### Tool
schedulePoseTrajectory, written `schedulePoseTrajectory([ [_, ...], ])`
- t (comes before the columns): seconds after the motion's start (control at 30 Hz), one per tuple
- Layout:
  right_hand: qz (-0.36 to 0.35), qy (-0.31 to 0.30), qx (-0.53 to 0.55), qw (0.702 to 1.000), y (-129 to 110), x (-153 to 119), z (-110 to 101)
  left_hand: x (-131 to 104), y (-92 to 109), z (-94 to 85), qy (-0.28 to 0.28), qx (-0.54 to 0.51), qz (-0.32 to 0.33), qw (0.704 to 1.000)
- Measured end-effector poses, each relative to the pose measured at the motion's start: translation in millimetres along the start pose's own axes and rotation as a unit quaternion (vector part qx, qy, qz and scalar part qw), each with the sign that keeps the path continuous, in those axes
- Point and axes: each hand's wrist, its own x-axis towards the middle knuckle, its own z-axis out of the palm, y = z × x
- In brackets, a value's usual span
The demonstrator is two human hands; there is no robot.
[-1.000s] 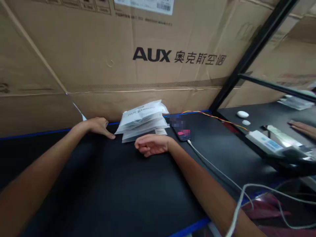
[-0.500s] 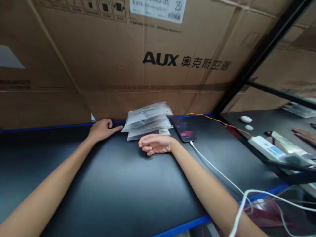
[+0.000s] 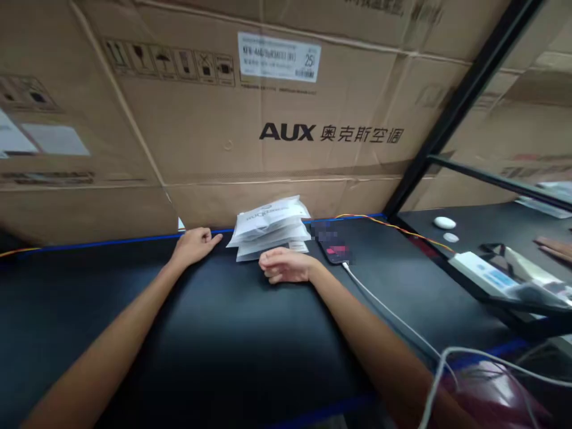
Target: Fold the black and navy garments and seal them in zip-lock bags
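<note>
A stack of several frosted plastic bags (image 3: 270,223) with dark printing lies at the back of the black table (image 3: 223,333), against the cardboard. My left hand (image 3: 195,244) rests on the table left of the stack, its fingers curled in and nothing seen in them; the thumb points toward the bags without touching. Just in front of the stack, my right hand (image 3: 285,265) lies on its side with curled fingers, and nothing shows in it. A dark phone (image 3: 332,244) with a white cable plugged in lies right of the bags.
A large cardboard wall (image 3: 201,143) rises behind the table. On the right stand a black metal frame (image 3: 460,113), a white power strip (image 3: 482,274) and white oval objects (image 3: 445,223). Another person's hand (image 3: 554,245) shows at the right edge. The white cable (image 3: 393,316) crosses the front right.
The view has tilted up, showing more cardboard. My left hand's thumb and fingers are drawn in closer, and my right hand's fingers have curled tighter. The bags stay in place.
</note>
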Motion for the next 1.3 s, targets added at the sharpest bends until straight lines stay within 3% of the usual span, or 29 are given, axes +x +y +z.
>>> schedulePoseTrajectory([
  [0.1, -0.08, 0.092, -0.032, 0.992, 2, 6, 6, -4, 3, -3.2, 0.015, -0.01, 0.022, 1.0],
  [0.2, -0.119, 0.145, -0.063, 0.98, 7, 14, 14, -11, 9, -6.5, 0.042, -0.021, 0.045, 0.998],
  [0.37, -0.188, 0.235, -0.158, 0.94, 14, 14, 33, -26, 22, -8.7, 0.152, -0.057, 0.03, 0.986],
  [0.43, -0.236, 0.292, -0.231, 0.897, 11, 7, 40, -30, 30, -8.8, 0.192, -0.082, 0.022, 0.978],
  [0.57, -0.34, 0.434, -0.387, 0.739, -3, -13, 45, -38, 51, -10.5, 0.217, -0.135, 0.07, 0.964],
  [0.63, -0.359, 0.457, -0.402, 0.707, -9, -20, 44, -45, 64, -11.2, 0.245, -0.146, 0.127, 0.95],
  [0.7, -0.357, 0.451, -0.394, 0.717, -9, -22, 43, -54, 76, -10.6, 0.262, -0.139, 0.196, 0.935],
  [0.8, -0.331, 0.427, -0.369, 0.756, -3, -18, 42, -70, 91, -6.1, 0.244, -0.104, 0.285, 0.921],
  [0.87, -0.328, 0.429, -0.367, 0.757, 2, -15, 41, -76, 97, -2.3, 0.248, -0.066, 0.321, 0.912],
  [1.0, -0.371, 0.482, -0.37, 0.703, 0, -15, 35, -75, 95, 3.3, 0.297, -0.004, 0.273, 0.915],
  [1.07, -0.383, 0.511, -0.351, 0.685, -4, -17, 30, -70, 90, 4.3, 0.274, 0.001, 0.237, 0.932],
  [1.2, -0.383, 0.535, -0.317, 0.683, -9, -21, 19, -58, 82, -1.6, 0.194, -0.075, 0.222, 0.953],
  [1.3, -0.395, 0.542, -0.292, 0.682, -12, -24, 7, -55, 78, -18.4, 0.23, -0.166, 0.199, 0.938],
])
